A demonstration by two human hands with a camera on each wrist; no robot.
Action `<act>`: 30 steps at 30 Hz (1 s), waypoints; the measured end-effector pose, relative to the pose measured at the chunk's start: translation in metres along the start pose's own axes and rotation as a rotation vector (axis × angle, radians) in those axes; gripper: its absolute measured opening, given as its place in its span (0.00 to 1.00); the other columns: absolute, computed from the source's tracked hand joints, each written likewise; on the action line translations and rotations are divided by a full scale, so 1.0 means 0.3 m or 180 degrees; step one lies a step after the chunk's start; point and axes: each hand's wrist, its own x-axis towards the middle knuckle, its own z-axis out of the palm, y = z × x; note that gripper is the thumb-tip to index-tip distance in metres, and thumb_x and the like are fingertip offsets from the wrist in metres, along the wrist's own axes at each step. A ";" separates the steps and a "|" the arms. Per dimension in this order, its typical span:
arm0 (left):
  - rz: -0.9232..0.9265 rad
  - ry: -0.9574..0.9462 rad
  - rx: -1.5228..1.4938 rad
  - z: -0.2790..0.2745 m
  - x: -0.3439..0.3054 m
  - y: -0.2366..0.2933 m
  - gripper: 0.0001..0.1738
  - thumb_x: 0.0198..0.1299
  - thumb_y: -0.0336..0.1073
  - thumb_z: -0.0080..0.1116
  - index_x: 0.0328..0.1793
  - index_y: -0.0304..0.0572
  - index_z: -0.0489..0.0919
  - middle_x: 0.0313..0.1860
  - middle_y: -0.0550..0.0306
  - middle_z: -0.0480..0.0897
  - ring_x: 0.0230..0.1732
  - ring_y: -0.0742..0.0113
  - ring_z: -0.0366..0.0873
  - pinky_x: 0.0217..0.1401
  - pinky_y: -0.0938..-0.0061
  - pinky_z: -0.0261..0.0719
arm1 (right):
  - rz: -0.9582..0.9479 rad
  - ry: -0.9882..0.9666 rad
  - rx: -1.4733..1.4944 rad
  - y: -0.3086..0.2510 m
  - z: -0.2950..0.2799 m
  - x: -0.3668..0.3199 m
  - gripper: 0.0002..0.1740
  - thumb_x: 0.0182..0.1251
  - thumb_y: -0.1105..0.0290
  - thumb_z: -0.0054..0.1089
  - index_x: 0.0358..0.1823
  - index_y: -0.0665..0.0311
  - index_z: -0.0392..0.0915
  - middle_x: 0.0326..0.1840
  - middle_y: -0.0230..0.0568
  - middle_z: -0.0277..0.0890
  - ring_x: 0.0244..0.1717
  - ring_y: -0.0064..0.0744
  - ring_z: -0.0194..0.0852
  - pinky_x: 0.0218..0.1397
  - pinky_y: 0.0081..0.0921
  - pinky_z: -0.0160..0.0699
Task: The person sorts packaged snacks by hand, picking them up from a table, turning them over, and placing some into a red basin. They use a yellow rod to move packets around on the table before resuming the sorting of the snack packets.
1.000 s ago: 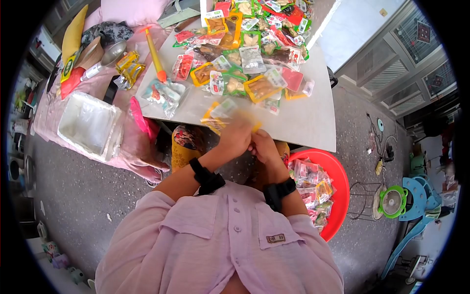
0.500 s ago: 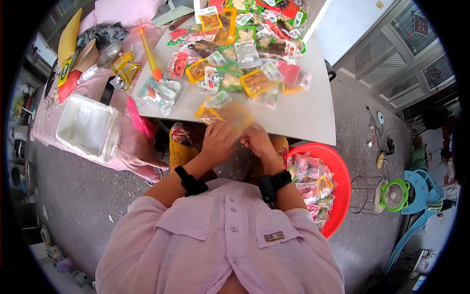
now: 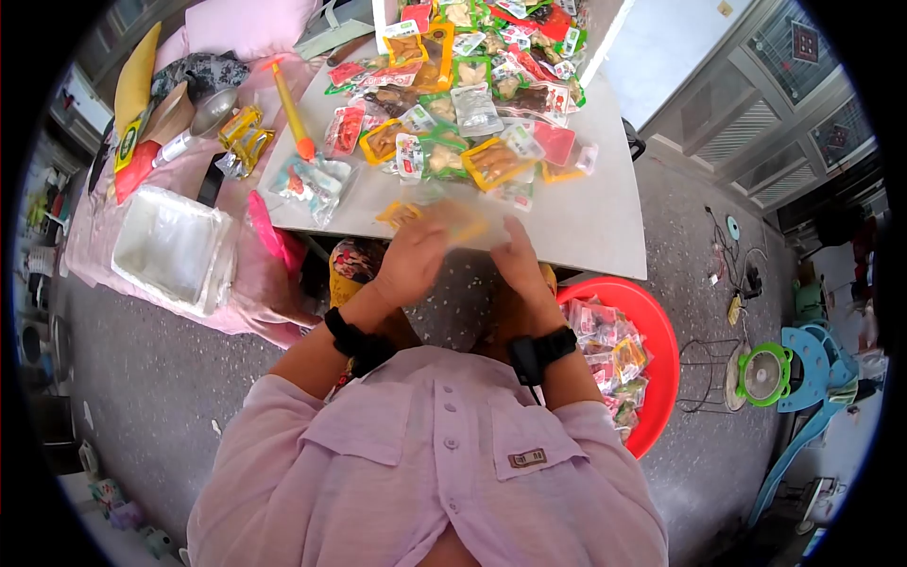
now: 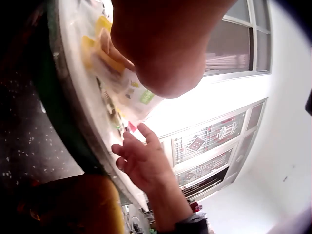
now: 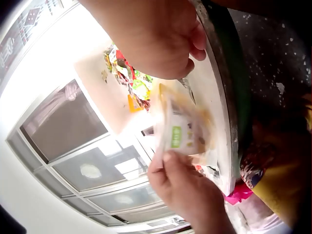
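Hands (image 3: 413,262) (image 3: 517,264) farther apart (right fingers (image 4: 147,134) looser)

This looks like a room in a home, perhaps a living area. A pink pillow (image 3: 250,26) lies on a surface draped with pink cloth (image 3: 90,222), where a metal ladle (image 3: 215,111) and a white tub (image 3: 170,248) also sit. A green fan (image 3: 763,373) is near loose cables (image 3: 753,283) on the speckled floor (image 3: 123,369), and framed panels (image 3: 756,128) with patterned glass line 1 side. Many food packets (image 3: 499,163), spread over the table (image 3: 595,217) and heaped in a red basin (image 3: 667,350), add a small-workspace look.
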 end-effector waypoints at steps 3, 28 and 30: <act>-0.0265 -0.0147 -0.0380 -0.050 0.060 0.005 0.09 0.49 0.25 0.49 0.39 0.35 0.71 0.41 0.50 0.72 0.44 0.53 0.69 0.48 0.70 0.67 | -0.0541 0.0053 -0.0537 -0.095 -0.035 0.055 0.25 0.46 0.77 0.51 0.51 0.70 0.60 0.46 0.51 0.64 0.36 0.33 0.69 0.37 0.23 0.69; -0.1192 -0.0740 -0.2701 -0.144 0.064 0.231 0.10 0.58 0.29 0.42 0.43 0.35 0.71 0.41 0.56 0.75 0.41 0.71 0.71 0.46 0.80 0.67 | -0.1093 -0.1093 -0.0574 -0.500 -0.277 -0.153 0.04 0.49 0.73 0.49 0.26 0.66 0.67 0.25 0.45 0.67 0.32 0.46 0.66 0.33 0.36 0.64; -0.1162 -0.0903 -0.2655 -0.126 0.033 0.203 0.10 0.58 0.30 0.42 0.43 0.35 0.71 0.41 0.56 0.75 0.41 0.71 0.71 0.46 0.80 0.67 | -0.1053 -0.1120 -0.0575 -0.477 -0.303 -0.177 0.04 0.49 0.74 0.49 0.27 0.66 0.68 0.26 0.45 0.67 0.32 0.47 0.66 0.33 0.36 0.64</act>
